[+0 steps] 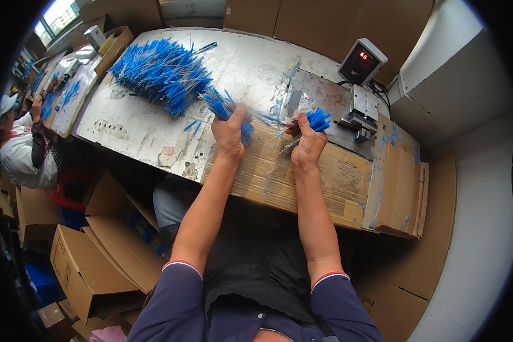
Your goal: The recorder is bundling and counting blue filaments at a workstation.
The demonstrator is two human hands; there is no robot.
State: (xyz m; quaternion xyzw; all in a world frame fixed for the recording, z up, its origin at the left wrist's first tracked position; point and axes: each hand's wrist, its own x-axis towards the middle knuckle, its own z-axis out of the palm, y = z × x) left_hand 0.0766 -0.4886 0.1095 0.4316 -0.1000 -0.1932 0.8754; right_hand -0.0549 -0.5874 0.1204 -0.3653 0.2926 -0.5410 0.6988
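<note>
My left hand (229, 132) is closed round a bundle of thin blue-and-silver wire pieces (215, 101), which fan out above and below the fist. To its right, my right hand (309, 145) grips a smaller bundle of blue-ended wires (318, 119). The blue ends point up and right, and the bare silvery ends hang below the fingers. Both hands are raised above a taped cardboard sheet (268, 176) at the table's near edge. A big heap of the same blue pieces (162, 74) lies beyond my left hand, with a few loose ones nearby.
A small metal machine (363, 111) sits on a steel plate at the right, below a box with a red lit display (362, 61). Cardboard (402, 176) covers the table's right end. Open cartons (97, 268) stand on the floor at left. Another person (25, 148) works farther left.
</note>
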